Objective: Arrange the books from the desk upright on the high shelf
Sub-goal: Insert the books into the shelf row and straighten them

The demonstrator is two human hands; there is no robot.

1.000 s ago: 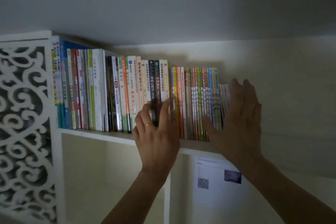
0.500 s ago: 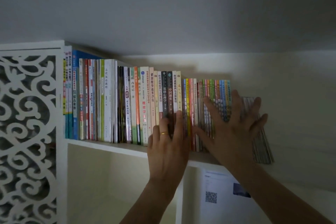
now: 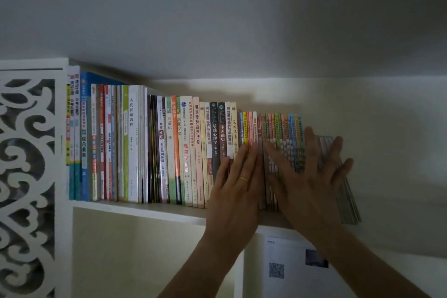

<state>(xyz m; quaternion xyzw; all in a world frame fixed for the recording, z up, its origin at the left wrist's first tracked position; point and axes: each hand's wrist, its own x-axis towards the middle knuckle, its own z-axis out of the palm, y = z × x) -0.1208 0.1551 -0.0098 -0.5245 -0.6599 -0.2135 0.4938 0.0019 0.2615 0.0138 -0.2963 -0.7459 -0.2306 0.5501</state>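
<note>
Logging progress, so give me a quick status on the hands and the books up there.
Left hand flat on the spines, open. Right hand spread over the thin colourful books. Grey stack at the row's right end leans, not upright. Nothing in the way.

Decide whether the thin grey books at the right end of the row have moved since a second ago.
Yes. The thin grey books now lean rightwards, away from the upright row on the shelf.

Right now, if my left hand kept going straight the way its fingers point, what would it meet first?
Your left hand already lies flat on the book spines; pushing on, it slides up them, probably toward the ceiling.
</note>
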